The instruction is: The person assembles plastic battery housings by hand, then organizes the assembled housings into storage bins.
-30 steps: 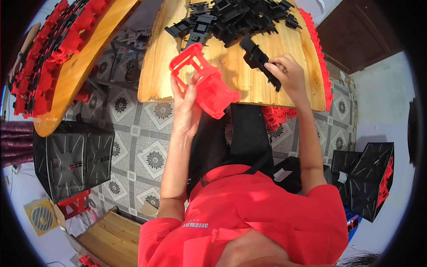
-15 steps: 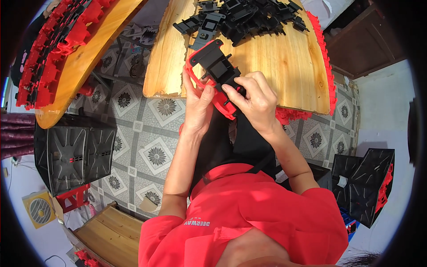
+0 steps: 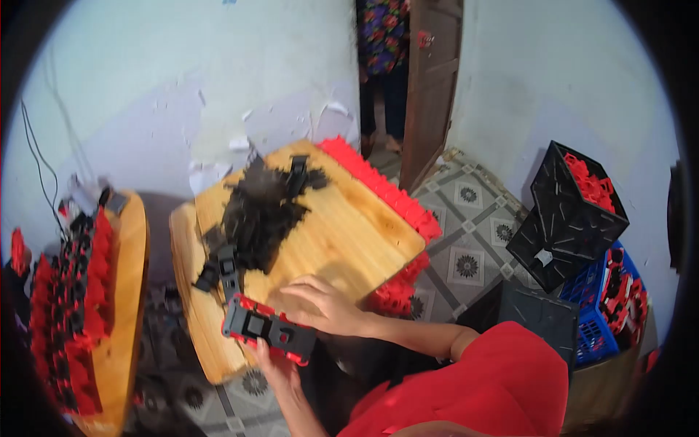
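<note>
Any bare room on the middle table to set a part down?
Widest patch: the table's right half, between the black pile and the red row on its right edge. Narrower: the wood strip left of the pile. Crowded: the pile itself, and the near edge around the right hand and the left hand holding the red-and-black part.

black part (image 3: 272, 329) now flat in red frame (image 3: 255, 304) — right hand (image 3: 331, 309) straighter-fingered

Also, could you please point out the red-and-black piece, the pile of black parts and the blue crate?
Red-and-black piece (image 3: 268, 329): head view, on its black upper face.
Pile of black parts (image 3: 261, 224): head view, middle of the heap.
Blue crate (image 3: 594, 329): head view, on its side wall.
</note>
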A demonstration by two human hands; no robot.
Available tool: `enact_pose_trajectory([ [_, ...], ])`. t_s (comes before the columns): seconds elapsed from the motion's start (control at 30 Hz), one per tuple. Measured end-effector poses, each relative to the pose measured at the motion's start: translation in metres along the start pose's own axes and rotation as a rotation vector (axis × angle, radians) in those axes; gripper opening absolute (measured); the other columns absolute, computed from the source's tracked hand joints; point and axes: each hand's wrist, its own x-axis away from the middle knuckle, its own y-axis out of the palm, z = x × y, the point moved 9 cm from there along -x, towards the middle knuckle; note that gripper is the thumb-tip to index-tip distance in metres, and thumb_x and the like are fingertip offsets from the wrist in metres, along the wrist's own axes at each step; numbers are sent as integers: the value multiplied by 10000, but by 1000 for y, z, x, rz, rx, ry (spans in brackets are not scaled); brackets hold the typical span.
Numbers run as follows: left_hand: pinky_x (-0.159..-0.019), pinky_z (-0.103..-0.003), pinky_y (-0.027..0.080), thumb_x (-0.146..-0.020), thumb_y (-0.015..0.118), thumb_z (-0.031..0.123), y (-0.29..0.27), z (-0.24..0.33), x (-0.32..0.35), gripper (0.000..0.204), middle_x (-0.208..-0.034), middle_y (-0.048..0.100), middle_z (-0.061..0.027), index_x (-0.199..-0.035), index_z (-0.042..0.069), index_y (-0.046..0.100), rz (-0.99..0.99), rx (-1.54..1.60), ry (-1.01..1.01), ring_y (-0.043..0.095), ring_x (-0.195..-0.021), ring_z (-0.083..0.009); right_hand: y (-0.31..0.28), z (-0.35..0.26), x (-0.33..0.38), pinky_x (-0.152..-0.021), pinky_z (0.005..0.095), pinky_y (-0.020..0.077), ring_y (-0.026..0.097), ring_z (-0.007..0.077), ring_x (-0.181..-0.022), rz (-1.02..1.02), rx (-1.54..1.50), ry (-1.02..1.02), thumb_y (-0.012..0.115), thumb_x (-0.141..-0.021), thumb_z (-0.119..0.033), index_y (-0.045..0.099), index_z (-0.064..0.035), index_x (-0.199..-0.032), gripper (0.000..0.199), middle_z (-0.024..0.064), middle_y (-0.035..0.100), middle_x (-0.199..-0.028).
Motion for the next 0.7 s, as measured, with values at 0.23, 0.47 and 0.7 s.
enact_pose_trajectory([
  [0.23, -971, -409, 466, -932, 575, 286, 40, -27, -21, 593, -1317, 499, -117, -1438, 128, 309, -193, 142, -76, 548, -1155, -251, 13, 42, 20, -1068, 368, 350, 432, 293, -1303, -384, -379, 376, 593, -907, -504, 296, -39, -1470, 788, 211, 388, -1441],
  [0.47, -966, -413, 454, -969, 527, 275, 48, -18, -23, 693, -1370, 409, -161, -1505, 84, 132, -126, -152, 37, 495, -1177, -252, 17, 30, 24, -1012, 325, 395, 517, 231, -1196, -417, -481, 404, 535, -965, -444, 278, -51, -1492, 705, 150, 489, -1382],
  [0.7, -1041, -369, 385, -984, 513, 283, 43, 8, -9, 689, -1445, 354, -145, -1523, 100, 125, -105, -342, 184, 430, -1268, -252, 33, 5, 17, -738, 280, 530, 491, 157, -1173, -544, -893, 736, 464, -973, -511, 291, -114, -1485, 670, 39, 499, -1301],
])
